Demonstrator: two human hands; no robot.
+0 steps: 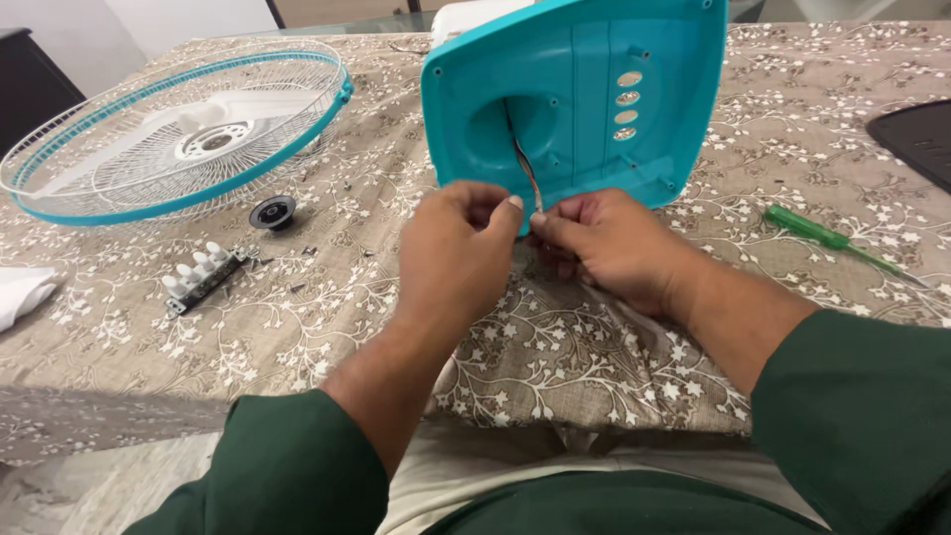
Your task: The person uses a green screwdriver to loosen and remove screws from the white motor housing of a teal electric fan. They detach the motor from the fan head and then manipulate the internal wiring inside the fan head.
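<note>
A teal plastic fan base (pixel 594 89) stands tilted on its edge on the patterned tablecloth (pixel 555 337), underside toward me. Thin wires (pixel 526 163) run out of a slot in its round recess. My left hand (pixel 458 248) and my right hand (pixel 604 243) meet just below the base's lower edge, thumbs and forefingers pinched on the wire ends. Both sleeves are dark green.
A white wire fan guard with a teal rim (pixel 178 134) lies at the far left over white blades. A black round nut (pixel 272 212) and a push-button switch strip (pixel 203 274) lie near it. A green screwdriver (pixel 827 238) lies at the right, a dark tray (pixel 916 139) beyond it.
</note>
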